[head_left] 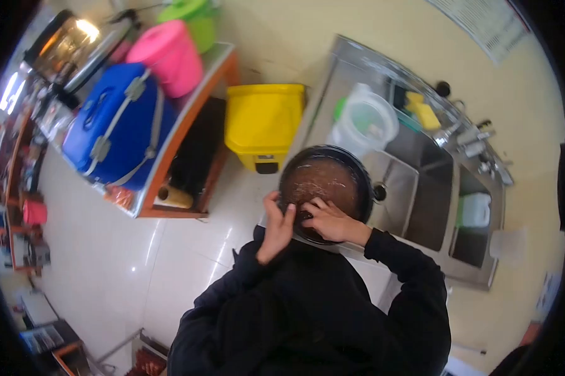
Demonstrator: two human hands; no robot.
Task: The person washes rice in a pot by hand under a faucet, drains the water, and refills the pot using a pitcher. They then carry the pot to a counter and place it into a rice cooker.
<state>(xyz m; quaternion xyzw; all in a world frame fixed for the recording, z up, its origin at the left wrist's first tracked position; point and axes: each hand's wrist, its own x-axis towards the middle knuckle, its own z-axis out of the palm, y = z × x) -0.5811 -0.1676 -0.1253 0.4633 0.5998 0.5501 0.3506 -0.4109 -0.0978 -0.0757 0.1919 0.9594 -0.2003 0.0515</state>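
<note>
A round black pan (325,188) with a brown, smeared inside is held up on its side over the edge of the steel sink (414,188). My left hand (276,229) grips the pan's near rim from the left. Pressed flat against the pan's inner surface near its lower edge is my right hand (329,220), with something small and dark under the fingers; I cannot tell what. Both arms wear black sleeves.
A clear plastic container (367,122) stands on the sink's drainboard, a yellow sponge (422,113) beyond it, taps (467,135) at the far side. A yellow bin (264,122) sits on the tiled floor. A shelf holds a blue cooler box (116,125) and pink bucket (170,53).
</note>
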